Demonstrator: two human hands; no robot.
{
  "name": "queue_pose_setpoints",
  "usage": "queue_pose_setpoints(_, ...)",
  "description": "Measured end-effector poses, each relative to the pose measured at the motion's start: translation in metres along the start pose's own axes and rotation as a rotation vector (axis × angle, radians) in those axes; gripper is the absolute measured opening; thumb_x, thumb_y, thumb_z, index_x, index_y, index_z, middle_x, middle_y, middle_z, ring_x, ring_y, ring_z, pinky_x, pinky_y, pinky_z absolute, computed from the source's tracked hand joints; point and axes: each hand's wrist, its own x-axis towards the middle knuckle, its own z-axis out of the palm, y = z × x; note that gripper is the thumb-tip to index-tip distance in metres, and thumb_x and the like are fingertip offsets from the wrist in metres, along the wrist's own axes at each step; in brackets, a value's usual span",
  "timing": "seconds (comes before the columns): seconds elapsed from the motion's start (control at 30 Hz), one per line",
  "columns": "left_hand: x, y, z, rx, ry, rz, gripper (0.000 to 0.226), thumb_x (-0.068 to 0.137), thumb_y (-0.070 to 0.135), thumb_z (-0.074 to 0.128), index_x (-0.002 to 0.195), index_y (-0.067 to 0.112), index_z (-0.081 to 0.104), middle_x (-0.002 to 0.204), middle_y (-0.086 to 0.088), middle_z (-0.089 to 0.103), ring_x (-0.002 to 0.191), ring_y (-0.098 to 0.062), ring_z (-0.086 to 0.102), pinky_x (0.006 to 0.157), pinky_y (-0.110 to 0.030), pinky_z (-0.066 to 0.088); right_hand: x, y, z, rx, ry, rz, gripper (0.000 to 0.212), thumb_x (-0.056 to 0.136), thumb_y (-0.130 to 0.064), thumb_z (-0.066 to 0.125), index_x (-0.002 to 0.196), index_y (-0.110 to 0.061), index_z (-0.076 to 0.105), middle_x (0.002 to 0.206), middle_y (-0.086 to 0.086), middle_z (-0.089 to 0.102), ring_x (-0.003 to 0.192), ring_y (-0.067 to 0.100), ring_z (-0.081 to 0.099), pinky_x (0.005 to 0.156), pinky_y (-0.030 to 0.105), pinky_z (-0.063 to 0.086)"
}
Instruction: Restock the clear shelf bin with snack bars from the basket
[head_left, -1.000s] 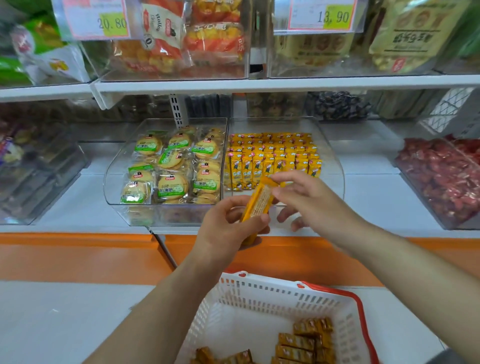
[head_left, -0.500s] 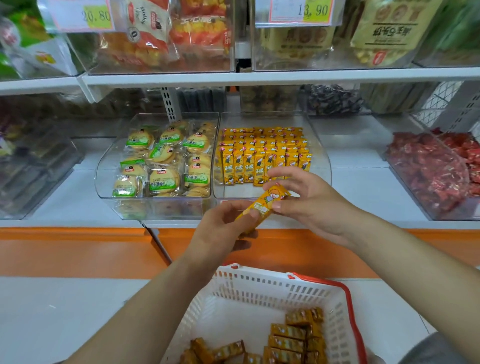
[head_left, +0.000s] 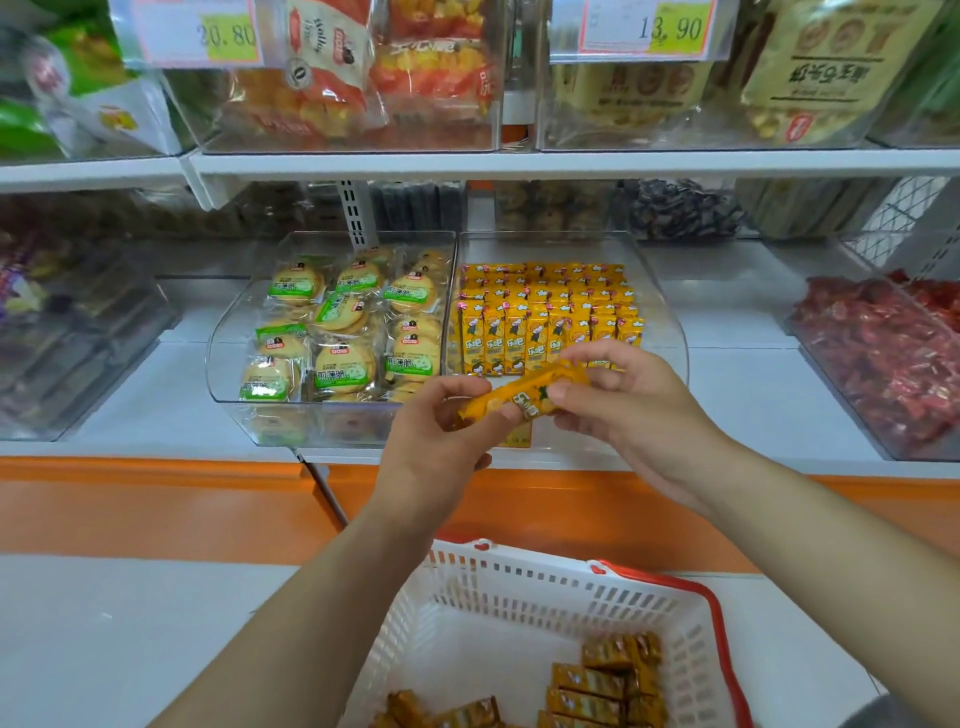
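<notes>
Both hands hold one snack bar (head_left: 524, 402) just in front of the clear bin (head_left: 672, 332). The left hand (head_left: 441, 441) curls its fingers (head_left: 462, 388) round the lower end, and the right hand (head_left: 631, 415) pinches the upper end. The bar is slim, in a glossy yellow-orange wrapper with white lettering, tilted up rightward. Matching upright bars (head_left: 545, 317) fill the bin in rows, and loose bars (head_left: 597, 680) lie in the white basket (head_left: 519, 597) below.

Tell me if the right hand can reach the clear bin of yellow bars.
Probably yes: the right hand is just before the clear plastic bin, open-topped, nothing between; its grip holds a yellow wrapped snack bar.
</notes>
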Motion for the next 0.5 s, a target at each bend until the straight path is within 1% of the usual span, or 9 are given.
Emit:
queue_pose_setpoints(0.07, 0.004, 0.0, 0.002, 0.064, -0.009, 0.06, 0.027, 0.082, 0.021, 0.084, 0.101, 0.02, 0.066, 0.091, 0.0, 0.078, 0.08, -0.011, 0.072, 0.065, -0.021, 0.056, 0.006, -0.005, 0.0, -0.036, 0.011, -0.059, 0.035, 0.078, -0.011, 0.078, 0.109, -0.019, 0.065, 0.099, 0.007, 0.076, 0.089, 0.021, 0.073, 0.075, 0.032, 0.058)
queue_pose_setpoints(0.13, 0.01, 0.0, 0.001, 0.187, -0.017, 0.111, 0.023, 0.083, 0.023, 0.083, 0.1, 0.022, 0.068, 0.092, 0.004, 0.078, 0.085, -0.01, 0.074, 0.071, -0.024, 0.057, 0.015, -0.01, -0.001, -0.131, 0.02, -0.109, 0.032, 0.082, -0.008, 0.077, 0.107, -0.024, 0.066, 0.105, 0.006, 0.075, 0.088, 0.018, 0.073, 0.08, 0.036, 0.06)
queue_pose_setpoints(0.2, 0.016, -0.002, -0.002, 0.456, 0.003, 0.196, 0.017, 0.086, 0.031, 0.08, 0.099, 0.029, 0.069, 0.094, 0.016, 0.075, 0.089, 0.001, 0.069, 0.072, -0.015, 0.054, 0.026, -0.015, -0.008, -0.256, 0.085, -0.158, 0.033, 0.084, -0.008, 0.077, 0.105, -0.031, 0.067, 0.111, 0.005, 0.07, 0.084, 0.014, 0.073, 0.083, 0.036, 0.059)
queue_pose_setpoints(0.23, 0.019, -0.001, -0.005, 0.589, 0.036, 0.235, 0.018, 0.087, 0.035, 0.079, 0.101, 0.032, 0.068, 0.096, 0.021, 0.071, 0.092, 0.004, 0.066, 0.072, -0.012, 0.051, 0.034, -0.018, -0.013, -0.347, 0.127, -0.192, 0.034, 0.083, -0.01, 0.078, 0.104, -0.034, 0.067, 0.109, 0.0, 0.07, 0.082, 0.013, 0.073, 0.081, 0.032, 0.058)
queue_pose_setpoints(0.27, 0.022, -0.002, -0.007, 0.679, 0.077, 0.266, 0.023, 0.088, 0.037, 0.077, 0.108, 0.034, 0.066, 0.102, 0.023, 0.068, 0.096, 0.002, 0.064, 0.076, -0.015, 0.05, 0.044, -0.021, -0.017, -0.448, 0.161, -0.224, 0.034, 0.083, -0.013, 0.08, 0.102, -0.037, 0.066, 0.104, -0.006, 0.07, 0.079, 0.01, 0.072, 0.077, 0.026, 0.057)
queue_pose_setpoints(0.3, 0.025, -0.002, -0.009, 0.722, 0.117, 0.281, 0.032, 0.089, 0.039, 0.076, 0.117, 0.032, 0.064, 0.109, 0.021, 0.066, 0.102, -0.002, 0.062, 0.082, -0.021, 0.051, 0.055, -0.024, -0.021, -0.536, 0.181, -0.244, 0.034, 0.082, -0.015, 0.081, 0.101, -0.037, 0.066, 0.098, -0.009, 0.071, 0.077, 0.009, 0.072, 0.073, 0.023, 0.055)
queue_pose_setpoints(0.33, 0.028, -0.002, -0.01, 0.74, 0.156, 0.283, 0.041, 0.088, 0.042, 0.076, 0.124, 0.028, 0.062, 0.116, 0.016, 0.065, 0.108, -0.008, 0.06, 0.089, -0.03, 0.053, 0.068, -0.025, -0.025, -0.598, 0.194, -0.252, 0.033, 0.081, -0.015, 0.082, 0.101, -0.036, 0.066, 0.094, -0.007, 0.072, 0.076, 0.01, 0.072, 0.071, 0.023, 0.054)
queue_pose_setpoints(0.4, 0.034, -0.005, -0.012, 0.792, 0.222, 0.277, 0.056, 0.085, 0.049, 0.076, 0.132, 0.024, 0.058, 0.127, 0.007, 0.063, 0.118, -0.016, 0.057, 0.097, -0.043, 0.052, 0.095, -0.024, -0.03, -0.737, 0.204, -0.258, 0.032, 0.08, -0.018, 0.083, 0.105, -0.032, 0.067, 0.096, -0.002, 0.072, 0.079, 0.01, 0.071, 0.073, 0.027, 0.055)
queue_pose_setpoints(0.5, 0.042, -0.013, -0.014, 0.949, 0.233, 0.245, 0.073, 0.081, 0.057, 0.077, 0.139, 0.019, 0.053, 0.133, -0.001, 0.063, 0.125, -0.025, 0.055, 0.105, -0.048, 0.046, 0.131, -0.017, -0.037, -1.101, 0.148, -0.275, 0.033, 0.078, -0.031, 0.084, 0.109, -0.029, 0.072, 0.097, -0.004, 0.072, 0.086, 0.015, 0.068, 0.079, 0.032, 0.054)
